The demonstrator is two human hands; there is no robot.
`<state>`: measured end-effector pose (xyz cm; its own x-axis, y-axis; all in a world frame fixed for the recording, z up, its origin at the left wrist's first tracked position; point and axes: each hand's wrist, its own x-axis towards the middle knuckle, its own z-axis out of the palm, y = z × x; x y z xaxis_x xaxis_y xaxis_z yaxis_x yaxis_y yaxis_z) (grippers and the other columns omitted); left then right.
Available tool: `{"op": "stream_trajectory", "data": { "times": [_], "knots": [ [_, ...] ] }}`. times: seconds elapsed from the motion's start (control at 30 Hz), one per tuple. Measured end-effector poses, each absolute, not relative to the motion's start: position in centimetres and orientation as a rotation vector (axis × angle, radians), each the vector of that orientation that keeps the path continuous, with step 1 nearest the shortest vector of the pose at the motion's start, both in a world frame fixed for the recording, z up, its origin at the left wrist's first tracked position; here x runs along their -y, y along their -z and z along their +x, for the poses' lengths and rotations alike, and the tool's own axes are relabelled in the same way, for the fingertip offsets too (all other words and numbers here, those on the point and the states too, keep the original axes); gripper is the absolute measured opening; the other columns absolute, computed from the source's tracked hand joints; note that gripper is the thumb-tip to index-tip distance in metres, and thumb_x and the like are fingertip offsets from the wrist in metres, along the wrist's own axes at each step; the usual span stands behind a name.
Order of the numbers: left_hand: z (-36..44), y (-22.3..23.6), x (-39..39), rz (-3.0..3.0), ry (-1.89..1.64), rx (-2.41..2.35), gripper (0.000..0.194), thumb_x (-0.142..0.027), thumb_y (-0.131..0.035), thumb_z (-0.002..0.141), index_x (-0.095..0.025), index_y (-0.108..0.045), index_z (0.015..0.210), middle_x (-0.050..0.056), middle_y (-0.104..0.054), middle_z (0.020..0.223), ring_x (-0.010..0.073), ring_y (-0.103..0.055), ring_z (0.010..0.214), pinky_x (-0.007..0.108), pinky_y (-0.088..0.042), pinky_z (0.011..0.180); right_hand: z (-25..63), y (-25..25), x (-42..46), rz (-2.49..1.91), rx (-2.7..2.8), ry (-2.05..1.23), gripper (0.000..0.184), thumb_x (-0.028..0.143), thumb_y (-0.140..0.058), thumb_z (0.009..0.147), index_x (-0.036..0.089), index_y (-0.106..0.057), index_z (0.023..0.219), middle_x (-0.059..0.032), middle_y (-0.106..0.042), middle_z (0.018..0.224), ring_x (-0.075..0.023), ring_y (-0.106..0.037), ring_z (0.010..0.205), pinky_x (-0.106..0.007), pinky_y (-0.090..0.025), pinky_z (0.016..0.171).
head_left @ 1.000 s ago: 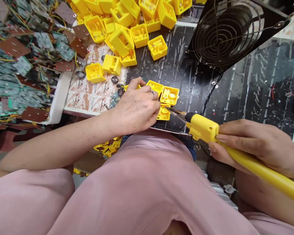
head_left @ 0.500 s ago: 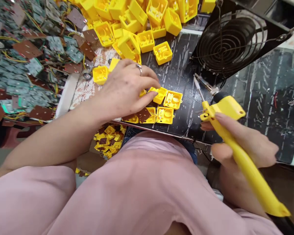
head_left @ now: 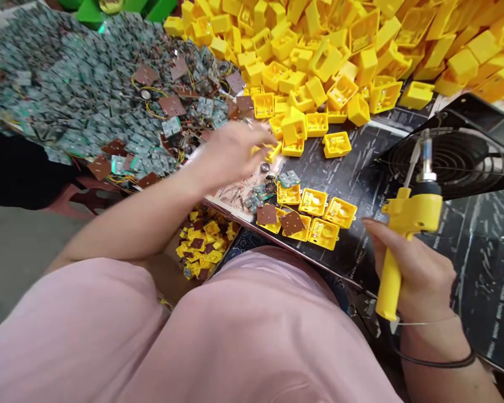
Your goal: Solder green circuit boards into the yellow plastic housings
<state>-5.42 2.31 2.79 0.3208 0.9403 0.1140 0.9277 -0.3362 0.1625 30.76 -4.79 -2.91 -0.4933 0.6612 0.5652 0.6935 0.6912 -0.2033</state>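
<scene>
Over a black bench mat (head_left: 353,162), left hand (head_left: 235,154) blurred mid-air near a heap of yellow plastic housings (head_left: 319,73), fingers apparently spread, any grip too blurred to tell, right hand (head_left: 415,268) wrapped around a yellow soldering iron (head_left: 407,215) held tip-up, just beside open housings (head_left: 319,218) and brown circuit boards (head_left: 267,214)

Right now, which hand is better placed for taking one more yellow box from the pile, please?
Probably the left hand: it appears empty and is reaching right beside the yellow plastic housings. The right hand is gripping the yellow soldering iron and sits farther from the pile.
</scene>
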Motion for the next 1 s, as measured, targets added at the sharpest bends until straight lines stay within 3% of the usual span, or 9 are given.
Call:
{"op": "stream_trajectory", "data": {
  "times": [0.07,0.17,0.3,0.5,0.57,0.7,0.8,0.9,1.0],
  "knots": [
    [-8.4,-4.2,-4.2,2.403,-0.141,-2.01,0.045,-0.034,-0.038,0.111,-0.015,-0.074,0.131,0.003,-0.077,0.133,0.019,-0.065,0.117,0.034,-0.048,0.102,30.7,3.6,4.1,-1.07,2.288,0.032,0.059,0.008,-0.066,0.098,0.039,-0.062,0.148,-0.0018,-0.083,0.108,-0.0178,-0.077,0.07,-0.025,-0.058,0.062],
    [-10.3,-4.5,-6.7,2.404,0.163,-2.113,0.057,-0.043,-0.024,0.116,-0.017,-0.072,0.131,-0.004,-0.077,0.123,0.014,-0.057,0.113,0.035,-0.046,0.101,30.0,4.2,3.3,-1.071,2.322,0.028,0.043,0.009,-0.065,0.098,0.034,-0.069,0.133,-0.0038,-0.083,0.106,-0.0203,-0.079,0.076,-0.025,-0.059,0.061],
    [-9.6,-2.7,-8.8,2.339,0.371,-2.151,0.049,-0.057,-0.047,0.105,-0.021,-0.08,0.097,0.0,-0.079,0.099,0.0223,-0.062,0.111,0.049,-0.044,0.102,29.4,4.0,3.3,-1.087,2.285,0.103,0.038,0.008,-0.068,0.096,0.031,-0.07,0.127,-0.0041,-0.083,0.1,-0.0208,-0.08,0.073,-0.026,-0.059,0.061],
    [-10.0,-4.4,-7.7,2.258,-0.096,-2.04,0.076,-0.073,-0.029,0.109,-0.014,-0.076,0.114,-0.004,-0.082,0.111,0.0149,-0.065,0.107,0.035,-0.05,0.106,29.1,3.2,3.6,-1.118,2.23,0.082,0.037,0.009,-0.073,0.095,0.029,-0.067,0.126,-0.0081,-0.082,0.122,-0.0225,-0.083,0.093,-0.026,-0.066,0.081],
    [-10.1,-5.7,-6.8,2.17,-0.32,-1.926,0.076,-0.077,-0.036,0.106,-0.012,-0.075,0.114,0.0,-0.083,0.109,0.015,-0.067,0.101,0.032,-0.056,0.1,28.7,3.2,3.2,-1.11,2.245,0.044,0.033,0.011,-0.073,0.096,0.028,-0.066,0.124,-0.0085,-0.082,0.123,-0.0225,-0.083,0.095,-0.027,-0.067,0.082],
    [-8.2,-6.3,-5.3,1.986,-0.724,-1.572,0.046,-0.055,-0.069,0.097,-0.011,-0.077,0.108,0.007,-0.083,0.095,0.0143,-0.073,0.079,0.032,-0.065,0.076,27.6,3.3,2.6,-1.094,2.32,-0.034,0.022,0.017,-0.068,0.101,0.024,-0.067,0.121,-0.0073,-0.082,0.117,-0.0217,-0.082,0.093,-0.029,-0.066,0.076],
    [-5.8,-4.6,-4.5,2.2,-0.617,-1.363,0.028,-0.042,-0.064,0.096,-0.019,-0.081,0.098,0.003,-0.083,0.09,0.0175,-0.077,0.08,0.036,-0.064,0.081,27.2,2.6,2.9,-1.056,2.283,0.015,0.015,0.018,-0.07,0.1,0.023,-0.068,0.115,-0.0035,-0.082,0.101,-0.0189,-0.08,0.083,-0.03,-0.064,0.079],
    [-3.8,-2.5,-4.2,2.379,-0.416,-1.264,0.034,-0.042,-0.054,0.098,-0.024,-0.083,0.099,-0.001,-0.081,0.087,0.0202,-0.078,0.083,0.039,-0.063,0.089,27.7,1.0,4.2,-1.006,2.201,0.098,0.02,0.015,-0.078,0.095,0.023,-0.07,0.111,0.001,-0.08,0.086,-0.0139,-0.074,0.068,-0.026,-0.06,0.074],
    [-2.6,-1.3,-4.4,2.359,-0.354,-1.186,0.037,-0.043,-0.052,0.096,-0.024,-0.083,0.101,0.0,-0.081,0.089,0.0201,-0.078,0.084,0.038,-0.061,0.091,28.9,-0.5,6.3,-1.092,2.166,-0.005,0.04,0.023,-0.079,0.097,0.026,-0.068,0.136,0.0008,-0.081,0.091,-0.0147,-0.076,0.073,-0.024,-0.06,0.072]
  ]
}}
